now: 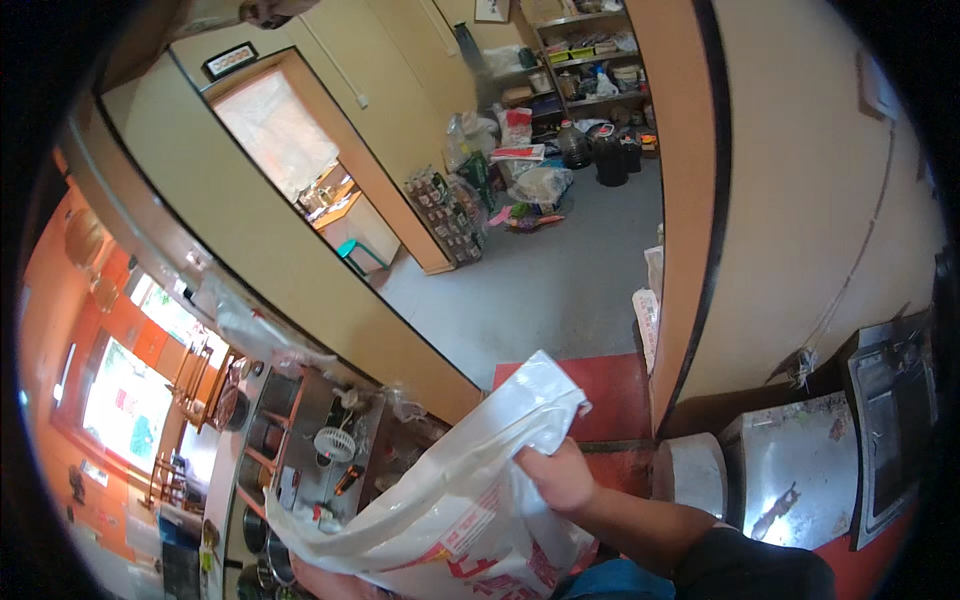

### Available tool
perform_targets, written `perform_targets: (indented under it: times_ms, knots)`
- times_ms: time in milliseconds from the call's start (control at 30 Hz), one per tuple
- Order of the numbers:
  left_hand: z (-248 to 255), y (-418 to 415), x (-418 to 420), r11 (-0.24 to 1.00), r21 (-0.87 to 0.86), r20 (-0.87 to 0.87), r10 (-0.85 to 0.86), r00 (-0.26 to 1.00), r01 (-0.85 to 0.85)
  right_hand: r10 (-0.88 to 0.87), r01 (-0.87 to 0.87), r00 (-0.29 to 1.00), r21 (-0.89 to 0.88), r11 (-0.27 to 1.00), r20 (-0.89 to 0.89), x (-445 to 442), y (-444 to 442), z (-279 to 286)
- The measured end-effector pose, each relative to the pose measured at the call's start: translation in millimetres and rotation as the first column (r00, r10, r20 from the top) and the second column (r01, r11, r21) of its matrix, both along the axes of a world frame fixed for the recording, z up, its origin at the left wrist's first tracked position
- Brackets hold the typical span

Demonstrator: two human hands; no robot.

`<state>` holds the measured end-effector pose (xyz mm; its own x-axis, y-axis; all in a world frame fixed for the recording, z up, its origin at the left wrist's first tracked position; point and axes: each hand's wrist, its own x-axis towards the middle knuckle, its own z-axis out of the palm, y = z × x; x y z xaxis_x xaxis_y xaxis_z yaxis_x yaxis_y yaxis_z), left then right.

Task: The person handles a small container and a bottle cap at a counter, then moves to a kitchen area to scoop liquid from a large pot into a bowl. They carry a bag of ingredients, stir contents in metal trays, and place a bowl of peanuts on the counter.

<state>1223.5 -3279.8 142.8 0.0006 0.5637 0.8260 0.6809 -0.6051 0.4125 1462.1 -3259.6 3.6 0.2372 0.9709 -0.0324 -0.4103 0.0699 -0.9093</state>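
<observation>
A large white plastic sack with red printing fills the lower middle of the view, close to my body. My right hand is closed around its gathered upper right side, and a folded end of the sack sticks up beyond my fist. Along the lower left edge, my left hand holds the sack from below; its fingers are mostly hidden by the plastic. What the sack contains cannot be seen.
Ahead, a doorway with a red mat opens onto a grey floor. Bottle packs, bags, dark jugs and shelves stand beyond. At left is a steel counter with a small fan; metal containers stand at right.
</observation>
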Motion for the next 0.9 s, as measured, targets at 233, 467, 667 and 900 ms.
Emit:
perform_targets:
  times_ms: [233,467,667,900]
  knots:
    - [-45.8,139.5,6.1,0.948,-0.275,0.581,0.033,0.813,0.158,0.046,-0.046,0.998,0.007,0.999,0.041,24.2,123.1,27.5]
    - [-54.2,317.4,92.6,0.865,-0.386,0.65,0.01,0.76,0.319,-0.104,0.125,0.986,-0.165,0.978,0.128,123.7,248.9,37.0]
    - [-64.6,459.3,202.3,0.778,-0.43,0.669,-0.067,0.741,0.458,-0.283,0.302,0.951,-0.194,0.933,0.123,224.8,350.6,30.0]
    - [-74.6,620.6,324.9,0.568,-0.498,0.698,-0.186,0.691,0.655,-0.38,0.422,0.74,0.057,0.905,0.555,350.0,450.1,8.2]
